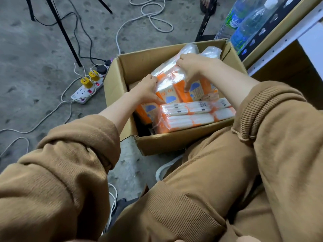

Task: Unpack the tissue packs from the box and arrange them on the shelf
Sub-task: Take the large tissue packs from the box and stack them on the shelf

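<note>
I have both hands down in the open cardboard box (146,63) on the concrete floor (35,41); my left hand (148,90) presses the left side of an orange tissue pack (172,82) in clear wrap, my right hand (193,69) grips its top, fingers curled over the plastic; a second pack (190,116) lies flat against the box's near edge; a power strip (87,88) sits left of the box; water bottles (248,21) stand beyond its far right corner.

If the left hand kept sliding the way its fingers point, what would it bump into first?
Probably nothing new: the left hand already presses the orange tissue pack in the box, across from the right hand.
</note>
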Motion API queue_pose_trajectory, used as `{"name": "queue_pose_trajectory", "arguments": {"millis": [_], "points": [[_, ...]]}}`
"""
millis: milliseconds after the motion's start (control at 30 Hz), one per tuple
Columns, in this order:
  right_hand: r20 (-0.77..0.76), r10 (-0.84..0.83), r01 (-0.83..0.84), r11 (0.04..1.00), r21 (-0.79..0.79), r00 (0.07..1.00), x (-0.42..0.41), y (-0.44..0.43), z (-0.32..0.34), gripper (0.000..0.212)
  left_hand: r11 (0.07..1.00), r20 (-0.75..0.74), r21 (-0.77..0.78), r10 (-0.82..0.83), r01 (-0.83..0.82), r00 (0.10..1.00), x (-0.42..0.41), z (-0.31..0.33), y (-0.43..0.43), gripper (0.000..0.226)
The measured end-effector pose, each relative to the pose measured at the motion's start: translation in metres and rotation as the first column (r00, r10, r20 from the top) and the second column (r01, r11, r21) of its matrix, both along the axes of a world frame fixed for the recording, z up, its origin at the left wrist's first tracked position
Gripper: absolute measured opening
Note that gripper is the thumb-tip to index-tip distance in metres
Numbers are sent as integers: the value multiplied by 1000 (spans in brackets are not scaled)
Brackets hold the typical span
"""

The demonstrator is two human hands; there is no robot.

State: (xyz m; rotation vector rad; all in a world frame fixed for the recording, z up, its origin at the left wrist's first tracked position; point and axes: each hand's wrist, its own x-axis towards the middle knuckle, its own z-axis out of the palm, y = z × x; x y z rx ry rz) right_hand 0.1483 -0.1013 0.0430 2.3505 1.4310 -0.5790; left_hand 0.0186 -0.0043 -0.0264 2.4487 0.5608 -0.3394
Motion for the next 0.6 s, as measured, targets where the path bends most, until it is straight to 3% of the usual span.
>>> {"name": "queue_pose_trajectory", "arguments": {"millis": [167,600], "points": [[49,42,-47,991,125,998,-7,-26,4,66,998,94,61,-36,30,995,-8,8,-10,67],[19,-165,146,916,373,986,-3,-78,36,66,883,188,442,-264,158,946,-11,82,-25,61]]}}
